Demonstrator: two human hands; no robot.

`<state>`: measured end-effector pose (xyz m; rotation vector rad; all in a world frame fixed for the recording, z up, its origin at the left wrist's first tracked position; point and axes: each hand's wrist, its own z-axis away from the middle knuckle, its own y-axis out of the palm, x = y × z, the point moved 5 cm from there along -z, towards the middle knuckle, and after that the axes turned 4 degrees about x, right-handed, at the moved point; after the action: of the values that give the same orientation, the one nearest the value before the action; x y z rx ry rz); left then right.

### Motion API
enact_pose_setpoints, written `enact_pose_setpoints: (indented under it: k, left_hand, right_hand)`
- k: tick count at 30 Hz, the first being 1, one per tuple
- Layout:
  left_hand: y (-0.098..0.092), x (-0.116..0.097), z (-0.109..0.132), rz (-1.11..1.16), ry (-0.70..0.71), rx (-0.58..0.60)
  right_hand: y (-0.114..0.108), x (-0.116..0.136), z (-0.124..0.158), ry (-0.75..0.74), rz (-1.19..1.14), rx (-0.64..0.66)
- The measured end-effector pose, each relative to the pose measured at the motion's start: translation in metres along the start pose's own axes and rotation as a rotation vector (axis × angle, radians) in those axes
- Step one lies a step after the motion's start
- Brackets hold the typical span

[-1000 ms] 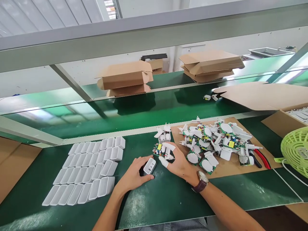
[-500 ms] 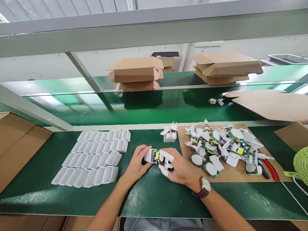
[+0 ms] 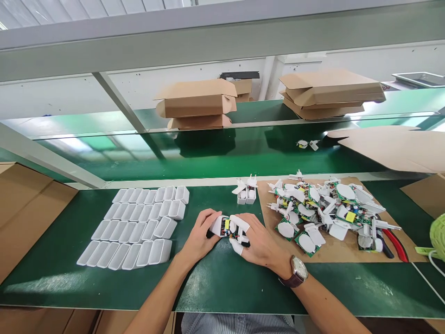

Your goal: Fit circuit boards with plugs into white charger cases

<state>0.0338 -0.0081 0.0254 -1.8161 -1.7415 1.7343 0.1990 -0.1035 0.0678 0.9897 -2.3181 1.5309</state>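
My left hand (image 3: 199, 237) is closed on a small white plastic case (image 3: 216, 225), which lies on its side above the green table. A circuit board (image 3: 227, 226) with a yellow component meets the open end of that case; how deep it sits inside I cannot tell. Closed around the other end of the board is my right hand (image 3: 260, 242), with white finger covers on its thumb and a finger. White parts with the board show between those fingertips. Just beyond the hands, two filled white cases (image 3: 246, 196) stand upright with plug-like pieces sticking out.
Rows of empty white cases (image 3: 130, 232) lie left. A heap of circuit boards with white parts (image 3: 313, 208) covers a cardboard sheet (image 3: 337, 255) on the right, beside red-and-black-handled pliers (image 3: 396, 245). Folded cardboard boxes (image 3: 194, 99) rest on the shelf behind a metal frame.
Both hands keep their hold on the case and the board, with hardly any movement. The camera view has shifted slightly.
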Motion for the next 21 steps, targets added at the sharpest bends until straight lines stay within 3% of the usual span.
enact_pose_setpoints:
  k: [16, 21]
  left_hand:
    - [0.0015, 0.0026, 0.0003, -0.002, -0.062, 0.026]
    - [0.0004, 0.0001, -0.0009, 0.008, -0.022, 0.005]
  right_hand:
    - [0.0013, -0.0028, 0.0009, 0.018, 0.034, 0.013]
    - [0.0033, -0.0027, 0.0017, 0.012, 0.030, 0.013]
